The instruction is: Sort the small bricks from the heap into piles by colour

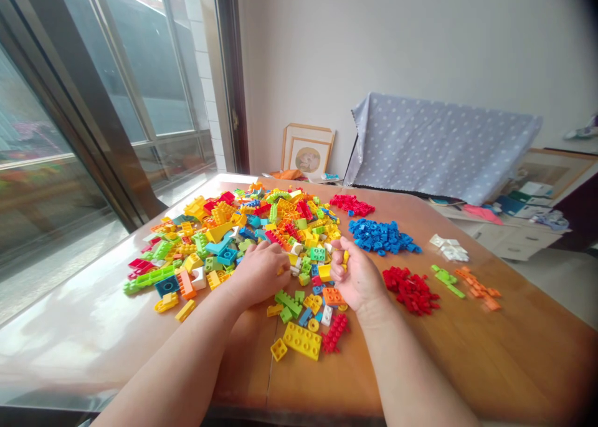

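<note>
A large heap of mixed toy bricks [219, 227] spreads over the wooden table [243, 377]. My left hand [264, 271] rests at the heap's near edge, back upward, fingers curled down among the bricks; what its fingertips hold, if anything, is hidden. My right hand [355, 276], turned palm up just right of the heap, has its fingers curled round small yellow pieces [345, 259]. Between my forearms lie a yellow eight-stud brick [302, 341], a small yellow brick [279, 350] and a red studded piece [335, 333].
Sorted piles lie on the right: dark pink [351, 205], blue [383, 237], red [411, 291], white [449, 248], green [447, 280] and orange [477, 287]. Beyond the table are a dotted cloth [439, 143], a framed picture [307, 158] and a white cabinet [509, 237]. Windows stand left.
</note>
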The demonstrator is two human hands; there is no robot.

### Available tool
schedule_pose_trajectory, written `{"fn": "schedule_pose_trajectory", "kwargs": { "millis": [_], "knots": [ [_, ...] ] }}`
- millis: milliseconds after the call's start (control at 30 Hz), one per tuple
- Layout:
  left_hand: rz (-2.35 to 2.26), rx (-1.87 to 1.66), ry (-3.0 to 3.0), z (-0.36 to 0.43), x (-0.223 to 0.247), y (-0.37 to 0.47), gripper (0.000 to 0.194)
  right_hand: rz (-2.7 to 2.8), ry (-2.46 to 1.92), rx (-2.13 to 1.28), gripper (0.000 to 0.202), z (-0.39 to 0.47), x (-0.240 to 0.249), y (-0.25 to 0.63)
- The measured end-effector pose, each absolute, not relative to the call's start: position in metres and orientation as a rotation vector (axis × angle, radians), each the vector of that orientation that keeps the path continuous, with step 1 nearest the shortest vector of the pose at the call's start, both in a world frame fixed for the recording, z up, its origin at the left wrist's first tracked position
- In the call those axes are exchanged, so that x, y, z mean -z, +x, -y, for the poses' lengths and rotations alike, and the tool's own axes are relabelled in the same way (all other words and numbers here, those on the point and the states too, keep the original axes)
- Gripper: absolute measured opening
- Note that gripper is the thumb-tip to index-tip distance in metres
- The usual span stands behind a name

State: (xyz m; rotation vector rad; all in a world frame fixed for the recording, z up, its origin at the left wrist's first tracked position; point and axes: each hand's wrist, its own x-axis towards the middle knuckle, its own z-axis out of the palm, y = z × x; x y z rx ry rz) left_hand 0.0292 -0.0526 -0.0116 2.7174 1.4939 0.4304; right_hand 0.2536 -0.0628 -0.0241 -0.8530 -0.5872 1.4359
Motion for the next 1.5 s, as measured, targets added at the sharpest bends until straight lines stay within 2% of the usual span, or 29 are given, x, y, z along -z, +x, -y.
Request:
{"fn": "schedule_pose_trajectory", "kwargs": {
  "millis": [133,333,633,867,1067,1367,1500],
  "knots": [
    [-1.584,-0.521,2.703,0.049,0.011,0.028,0.016,0.588,-0.858,-1.427,0.026,0.062,0.024,0.253],
    [-1.129,-0.568,2.811,0.047,0.024,0.047,0.036,0.591,-0.842,-1.444,0.027,0.062,0.024,0.253],
    [-1.489,-0.612,2.745,0.032,0.019,0.022,0.019,0.563,-0.848,-1.426,0.028,0.058,0.025,0.253],
    [-1.648,-0.707,2.665,0.028,0.017,0.01,0.024,0.602,-0.871,-1.36,0.027,0.054,0.023,0.257],
    [-1.556,-0.755,2.651,0.035,0.006,0.023,0.028,0.669,-0.933,-1.236,0.021,0.055,0.02,0.258],
    [-1.24,-0.584,2.728,0.049,-0.013,0.038,0.025,0.62,-0.888,-1.321,0.024,0.047,0.024,0.266],
    [-1.047,-0.554,2.71,0.083,-0.013,0.052,0.037,0.598,-0.836,-1.389,0.023,0.046,0.024,0.268]
  ]
}}
